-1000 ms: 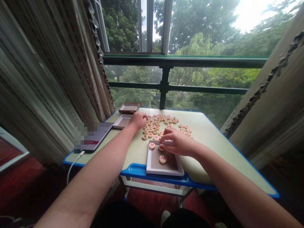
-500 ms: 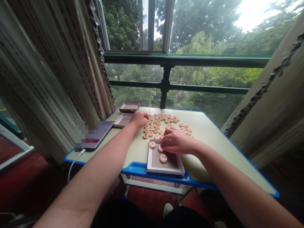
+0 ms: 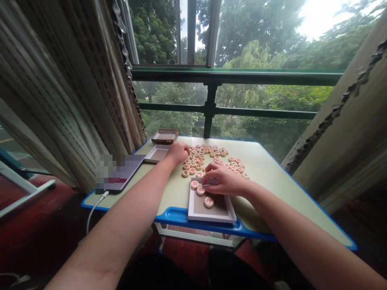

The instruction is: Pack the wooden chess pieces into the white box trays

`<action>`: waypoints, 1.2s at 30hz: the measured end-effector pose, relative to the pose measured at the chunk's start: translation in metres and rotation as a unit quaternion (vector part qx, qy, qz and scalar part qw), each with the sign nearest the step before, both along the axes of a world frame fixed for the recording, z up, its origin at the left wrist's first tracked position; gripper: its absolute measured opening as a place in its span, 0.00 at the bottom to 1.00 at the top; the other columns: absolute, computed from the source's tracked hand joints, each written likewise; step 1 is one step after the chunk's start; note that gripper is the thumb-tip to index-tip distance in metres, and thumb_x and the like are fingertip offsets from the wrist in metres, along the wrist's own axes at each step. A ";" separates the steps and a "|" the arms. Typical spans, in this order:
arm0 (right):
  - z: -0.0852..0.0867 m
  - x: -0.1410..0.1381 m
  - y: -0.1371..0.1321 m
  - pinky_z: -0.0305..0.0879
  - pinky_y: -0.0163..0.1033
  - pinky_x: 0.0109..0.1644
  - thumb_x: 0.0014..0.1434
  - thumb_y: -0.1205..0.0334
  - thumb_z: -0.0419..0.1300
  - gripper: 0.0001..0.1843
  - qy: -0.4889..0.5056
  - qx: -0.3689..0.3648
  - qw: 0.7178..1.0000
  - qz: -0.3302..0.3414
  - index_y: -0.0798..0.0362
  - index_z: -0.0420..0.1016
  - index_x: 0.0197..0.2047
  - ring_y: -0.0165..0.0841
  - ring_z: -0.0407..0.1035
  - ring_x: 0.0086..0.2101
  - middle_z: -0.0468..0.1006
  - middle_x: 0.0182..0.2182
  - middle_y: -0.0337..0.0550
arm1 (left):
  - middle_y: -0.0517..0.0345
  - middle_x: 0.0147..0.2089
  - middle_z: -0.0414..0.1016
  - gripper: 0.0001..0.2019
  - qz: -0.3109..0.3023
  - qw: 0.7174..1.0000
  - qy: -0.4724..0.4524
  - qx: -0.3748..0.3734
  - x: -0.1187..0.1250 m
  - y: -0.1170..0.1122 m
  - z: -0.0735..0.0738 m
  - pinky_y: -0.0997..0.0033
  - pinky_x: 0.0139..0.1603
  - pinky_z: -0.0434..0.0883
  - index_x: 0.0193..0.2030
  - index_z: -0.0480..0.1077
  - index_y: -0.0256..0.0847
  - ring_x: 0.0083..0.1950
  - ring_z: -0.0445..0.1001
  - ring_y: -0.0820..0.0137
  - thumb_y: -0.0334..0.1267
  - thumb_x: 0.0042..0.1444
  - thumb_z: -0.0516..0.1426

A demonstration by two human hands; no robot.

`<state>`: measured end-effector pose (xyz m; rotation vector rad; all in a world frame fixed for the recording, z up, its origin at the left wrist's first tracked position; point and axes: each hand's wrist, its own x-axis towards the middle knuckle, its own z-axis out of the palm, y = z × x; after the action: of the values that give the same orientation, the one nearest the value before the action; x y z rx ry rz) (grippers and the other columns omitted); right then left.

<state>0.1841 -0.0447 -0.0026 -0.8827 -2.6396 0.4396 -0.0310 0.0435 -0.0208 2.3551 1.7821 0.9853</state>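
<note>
My left hand (image 3: 178,152) rests at the left edge of a spread of round wooden Chinese chess pieces (image 3: 198,166). Its fingers are curled closed, and what they hold, if anything, is hidden. Over a shallow white box tray (image 3: 192,210) at the near table edge, my right hand (image 3: 222,180) has thumb and fingers apart. Their tips are at the right edge of a red-marked chess piece (image 3: 200,190) lying in the tray. Two more red-marked pieces lie there: one in the far left corner (image 3: 194,184), another (image 3: 208,201) nearer me.
A second white tray (image 3: 155,154) and a brown-rimmed box (image 3: 165,136) stand at the table's back left. A grey device (image 3: 128,173) with a white cable (image 3: 96,205) lies at the left edge. More pieces (image 3: 237,165) sit right of the main group.
The middle piece in the tray has shifted left, towards the corner piece, and its face shows fully. My right hand has moved slightly left and its fingers have parted. My left hand is nearly still.
</note>
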 end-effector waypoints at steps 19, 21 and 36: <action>0.000 -0.013 -0.008 0.60 0.42 0.42 0.48 0.58 0.64 0.07 -0.008 0.070 0.998 0.006 0.51 0.78 0.31 0.35 0.61 0.37 0.69 0.34 0.45 | 0.58 0.31 0.78 0.14 0.008 1.000 0.019 0.001 0.001 -0.003 0.004 0.73 0.45 0.69 0.26 0.77 0.40 0.38 0.73 0.69 0.27 0.43 0.49; 0.000 -0.013 -0.008 0.60 0.41 0.42 0.48 0.58 0.64 0.07 -0.006 0.068 0.998 0.008 0.51 0.78 0.30 0.35 0.61 0.37 0.69 0.34 0.44 | 0.58 0.31 0.78 0.15 0.006 1.000 0.022 0.003 0.001 -0.004 0.004 0.73 0.45 0.69 0.26 0.77 0.40 0.39 0.73 0.69 0.27 0.43 0.49; 0.000 -0.011 -0.004 0.61 0.41 0.42 0.49 0.57 0.63 0.08 -0.015 0.041 0.999 0.006 0.51 0.77 0.32 0.35 0.61 0.38 0.68 0.34 0.44 | 0.59 0.32 0.78 0.14 0.015 0.999 0.047 0.001 0.002 -0.005 0.007 0.72 0.46 0.69 0.26 0.77 0.42 0.40 0.73 0.68 0.28 0.44 0.50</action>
<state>0.1727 -0.0487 -0.0030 -0.8554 -2.6702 0.3217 -0.0286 0.0385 -0.0142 2.4220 1.8532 0.8954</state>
